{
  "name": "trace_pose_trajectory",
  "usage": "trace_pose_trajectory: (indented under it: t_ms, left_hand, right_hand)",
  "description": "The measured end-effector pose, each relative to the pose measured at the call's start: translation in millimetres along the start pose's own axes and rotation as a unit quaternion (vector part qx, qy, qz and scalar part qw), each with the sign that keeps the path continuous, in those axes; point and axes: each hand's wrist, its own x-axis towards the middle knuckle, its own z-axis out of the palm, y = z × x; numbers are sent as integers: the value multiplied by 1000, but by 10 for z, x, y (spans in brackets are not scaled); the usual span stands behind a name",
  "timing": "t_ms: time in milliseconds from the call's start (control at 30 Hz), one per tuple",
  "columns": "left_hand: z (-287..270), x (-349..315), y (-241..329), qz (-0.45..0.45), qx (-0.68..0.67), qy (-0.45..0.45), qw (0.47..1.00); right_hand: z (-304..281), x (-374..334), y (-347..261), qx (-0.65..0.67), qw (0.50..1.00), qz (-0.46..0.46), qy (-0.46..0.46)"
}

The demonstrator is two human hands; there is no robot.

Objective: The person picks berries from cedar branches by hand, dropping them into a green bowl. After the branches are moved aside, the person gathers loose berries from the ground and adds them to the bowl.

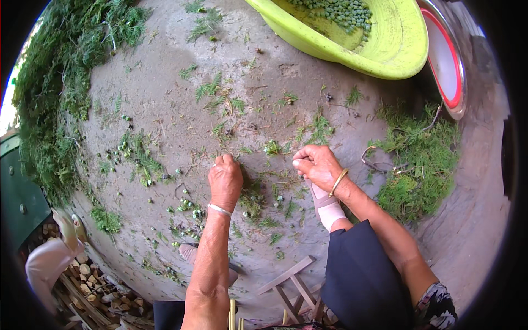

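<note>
My left hand (225, 177) is held over the bare ground with its fingers curled down into a closed shape. Any small thing inside those fingers is hidden. To its right, my right hand (318, 166) has thumb and fingertips pressed together in a pinch; whether something tiny sits in it I cannot make out. Between and just beyond the hands lies a small sprig with pale green cones (271, 147). Below the left hand, loose green cones (190, 206) and bits of conifer foliage are scattered. A lime-green basin (393, 58) at the upper right holds many small green cones (344, 15).
A big heap of conifer branches (60, 82) fills the far left. Cut sprigs (421, 170) are piled at right, near a red-rimmed white basin (444, 60). Another person's leg (49, 261) and firewood (96, 289) show lower left. A wooden frame (289, 278) stands by my legs.
</note>
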Motion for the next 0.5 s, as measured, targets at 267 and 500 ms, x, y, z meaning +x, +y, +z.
trace_pose_trajectory:
  t_ms: [267,500]
  left_hand:
    - [80,131,568,89,-107,41,989]
    - [239,222,613,132,-5,-44,990]
  right_hand:
    - [-21,16,-16,-25,1000,1,-16]
    - [271,173,31,-269,953,-131,36]
